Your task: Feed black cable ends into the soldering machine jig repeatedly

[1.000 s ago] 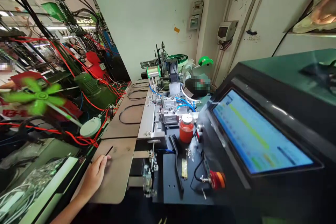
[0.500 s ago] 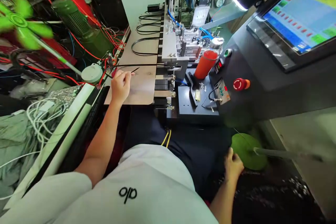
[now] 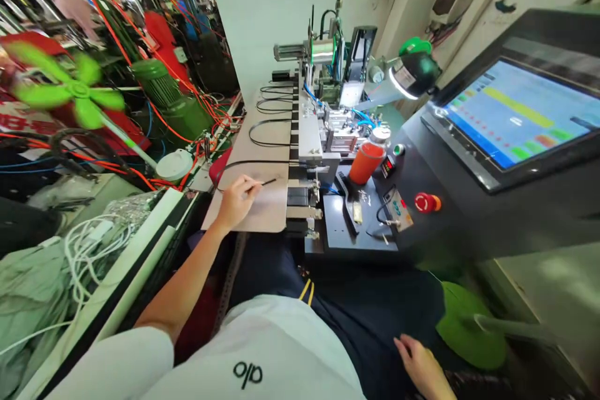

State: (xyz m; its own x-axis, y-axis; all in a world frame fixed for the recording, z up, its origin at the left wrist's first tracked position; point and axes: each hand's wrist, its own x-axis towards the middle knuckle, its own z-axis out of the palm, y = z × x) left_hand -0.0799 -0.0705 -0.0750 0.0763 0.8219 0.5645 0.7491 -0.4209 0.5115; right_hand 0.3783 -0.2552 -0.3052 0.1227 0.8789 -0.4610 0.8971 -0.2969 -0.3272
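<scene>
Cable (image 3: 269,182), as the thin black length appears to be, sits pinched between the fingers of a person's left hand (image 3: 237,200) above a brown surface (image 3: 269,217). Its short free end juts out past the fingertips, pointing toward the metal fittings (image 3: 315,214) at the surface's far side, well apart from them. A black loop (image 3: 257,162) runs just beyond the hand; whether the two join cannot be told. Good handling here would likely mean a light pinch near the tip, the end kept straight and clear of that loop. The right hand (image 3: 420,362), fingers loosely bent and apparently empty, rests near dark trousers (image 3: 375,300).
</scene>
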